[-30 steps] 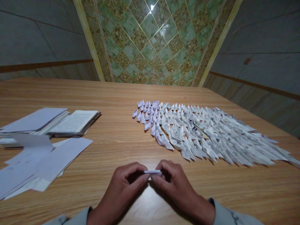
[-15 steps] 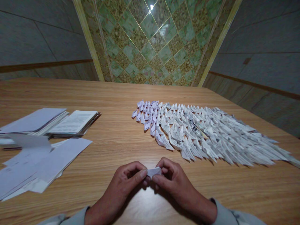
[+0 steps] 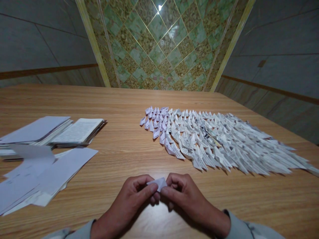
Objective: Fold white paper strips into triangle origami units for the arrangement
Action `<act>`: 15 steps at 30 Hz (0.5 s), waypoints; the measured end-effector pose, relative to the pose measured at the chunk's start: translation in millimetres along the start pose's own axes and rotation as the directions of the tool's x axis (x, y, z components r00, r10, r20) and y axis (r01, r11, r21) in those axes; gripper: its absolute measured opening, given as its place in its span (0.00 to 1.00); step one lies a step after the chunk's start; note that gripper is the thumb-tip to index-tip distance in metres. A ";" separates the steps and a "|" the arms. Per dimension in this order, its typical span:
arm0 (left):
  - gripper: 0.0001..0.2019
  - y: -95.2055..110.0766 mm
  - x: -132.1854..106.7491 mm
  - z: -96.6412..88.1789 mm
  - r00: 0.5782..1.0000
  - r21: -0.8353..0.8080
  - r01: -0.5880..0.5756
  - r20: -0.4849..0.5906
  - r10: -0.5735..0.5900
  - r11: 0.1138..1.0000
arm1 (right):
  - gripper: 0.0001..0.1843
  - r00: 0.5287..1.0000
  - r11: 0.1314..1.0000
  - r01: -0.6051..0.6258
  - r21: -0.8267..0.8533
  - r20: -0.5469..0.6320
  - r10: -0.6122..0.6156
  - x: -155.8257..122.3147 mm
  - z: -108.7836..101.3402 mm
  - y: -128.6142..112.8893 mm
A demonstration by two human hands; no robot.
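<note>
My left hand [image 3: 132, 199] and my right hand [image 3: 184, 196] meet near the front edge of a wooden table [image 3: 124, 99]. Between their pinched fingertips sits a small folded piece of white paper [image 3: 157, 183], tilted with a flat face upward. Both hands grip it, thumbs and forefingers pressed on its ends. Beyond my right hand lies a wide spread of several small folded paper pieces [image 3: 214, 142] laid in rows on the table.
Loose white sheets [image 3: 42, 176] lie at the left front. Behind them sits a stack of papers [image 3: 35, 132] and an open booklet of printed pages [image 3: 79, 131]. A patterned green tiled panel [image 3: 161, 43] rises behind the table's far edge.
The small paper has turned between my fingers, from edge-on and flat to tilted with a face showing. Both hands stayed in place, shifting slightly nearer.
</note>
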State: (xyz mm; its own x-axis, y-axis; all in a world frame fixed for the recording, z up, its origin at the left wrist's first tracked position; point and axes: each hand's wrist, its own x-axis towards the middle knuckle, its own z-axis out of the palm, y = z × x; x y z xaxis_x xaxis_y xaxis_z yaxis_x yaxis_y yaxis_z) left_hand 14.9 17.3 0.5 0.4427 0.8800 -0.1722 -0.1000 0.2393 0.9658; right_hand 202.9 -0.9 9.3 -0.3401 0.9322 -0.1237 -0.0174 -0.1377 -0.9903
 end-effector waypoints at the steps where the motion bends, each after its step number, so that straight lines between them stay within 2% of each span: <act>1: 0.22 0.5 0.5 -0.3 1.000 0.001 -0.003 0.000 0.003 1.000 | 0.19 1.000 1.000 0.011 -0.015 -0.008 -0.011 -0.1 -0.3 -0.9; 5: 0.21 0.6 0.4 -0.9 1.000 -0.003 -0.009 0.006 0.009 1.000 | 0.19 0.998 0.998 0.058 -0.025 -0.025 -0.059 -0.7 -1.9 -1.5; 9: 0.20 -2.2 -0.1 -1.1 1.000 -0.020 0.012 0.028 -0.011 1.000 | 0.16 0.993 0.983 0.103 -0.149 -0.040 -0.110 -0.8 -3.0 -0.8; 15: 0.19 -2.2 1.4 -1.8 0.998 -0.022 -0.011 0.066 0.013 1.000 | 0.15 0.990 0.992 0.128 -0.010 0.066 -0.127 -1.2 -0.4 -6.6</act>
State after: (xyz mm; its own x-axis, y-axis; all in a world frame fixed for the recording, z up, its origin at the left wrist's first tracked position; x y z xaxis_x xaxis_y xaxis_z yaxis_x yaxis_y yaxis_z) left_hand 14.1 18.8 -2.2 0.4995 0.8538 -0.1465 -0.1245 0.2381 0.9632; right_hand 203.8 -1.0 16.0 -0.3964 0.9180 0.0072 -0.0516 -0.0144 -0.9986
